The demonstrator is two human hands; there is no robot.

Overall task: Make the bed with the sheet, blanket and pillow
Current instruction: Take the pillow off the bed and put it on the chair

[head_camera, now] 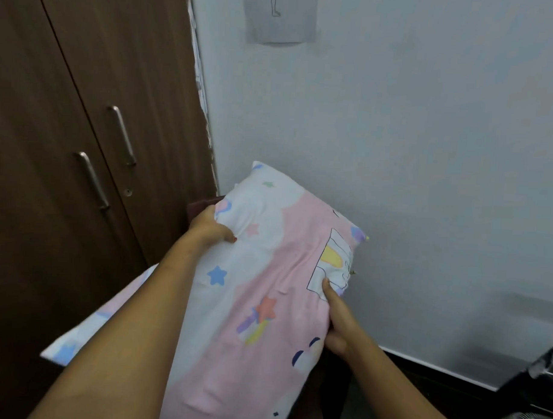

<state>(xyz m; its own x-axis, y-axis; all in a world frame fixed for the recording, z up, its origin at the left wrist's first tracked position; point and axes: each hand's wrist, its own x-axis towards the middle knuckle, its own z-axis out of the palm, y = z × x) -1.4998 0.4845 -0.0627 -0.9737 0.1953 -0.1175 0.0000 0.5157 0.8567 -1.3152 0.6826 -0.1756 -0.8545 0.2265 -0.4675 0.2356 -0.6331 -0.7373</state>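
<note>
Pillow held up between both hands, in front of the corner where wardrobe meets wall.

The pink-and-white star-print pillow (266,271) hangs tilted between the two hands, its far end toward the pale wall (427,152). The left hand (210,229) grips its left edge, fingers curled into the cover, arm stretched forward beside the brown wardrobe (67,139). The right hand (338,324) clasps the right edge, one digit laid along the top face and the rest tucked under. More fabric in a like print (86,328) lies below the left forearm.
</note>
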